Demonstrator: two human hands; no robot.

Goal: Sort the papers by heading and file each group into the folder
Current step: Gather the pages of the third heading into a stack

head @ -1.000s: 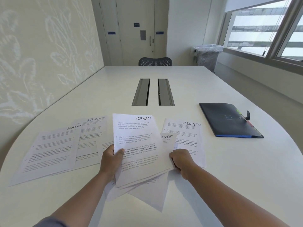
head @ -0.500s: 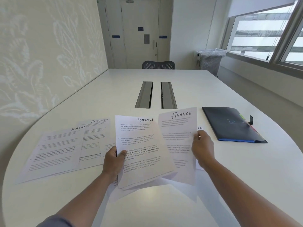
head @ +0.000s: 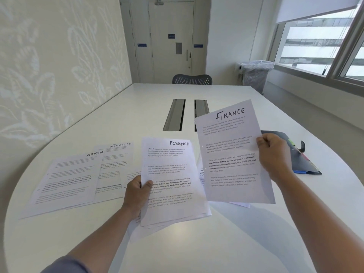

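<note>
Left hand [head: 137,196], lower centre of frame, grips a small stack of papers [head: 171,186] at its left edge, thumb curled over the top sheet, fingers hidden beneath; top sheet headed FINANCE in handwriting, printed paragraphs below. Stack held tilted above the white tabletop [head: 197,247], a few sheet corners fanning out under its lower edge. Right hand [head: 273,156], right of centre, holds a single sheet [head: 230,154] raised higher and nearer the camera, fingers curled round its right edge; this sheet also headed FINANCE, tilted slightly clockwise. Its lower left edge overlaps the stack's right side in the view; contact between them cannot be told. Under the raised sheet, part of another paper [head: 201,174] lies flat on the tabletop, heading hidden. At left of frame two more papers lie flat and overlapping: an ADMIN sheet [head: 67,180] in front, a FINANCE sheet [head: 116,166] partly tucked behind it, toward the centre. Dark folder [head: 303,162] lies closed on the tabletop at right, largely hidden behind the right hand and wrist; coloured tabs along its far edge, a blue strip on its near edge, a small dark strap end sticking up. Two grey cable slots [head: 175,115] run along the middle of the tabletop. Beyond: a mesh chair back [head: 192,78] at the far end, a door, a lined bin [head: 256,75] by the window at upper right.
</note>
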